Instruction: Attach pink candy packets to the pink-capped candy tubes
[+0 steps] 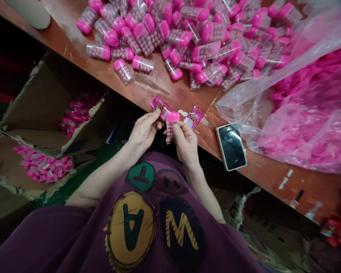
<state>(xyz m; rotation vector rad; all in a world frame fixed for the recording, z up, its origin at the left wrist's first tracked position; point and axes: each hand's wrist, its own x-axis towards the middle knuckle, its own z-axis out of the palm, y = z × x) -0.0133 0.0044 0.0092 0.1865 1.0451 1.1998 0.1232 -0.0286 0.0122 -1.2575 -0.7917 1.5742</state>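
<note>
My left hand [144,129] pinches a pink printed label strip [160,106] at the near edge of the wooden table [147,89]. My right hand [184,142] is closed round a small clear candy bottle with a pink cap [172,120], held upright beside the strip. Strip and bottle touch between the two hands. Another pink label [194,117] lies on the table just right of the bottle.
A big heap of pink-capped candy bottles [187,38] covers the far table. A clear plastic bag of pink pieces [307,113] lies at the right. A phone [231,146] lies face up near the edge. Torn cardboard boxes [42,113] holding pink packets stand at the left.
</note>
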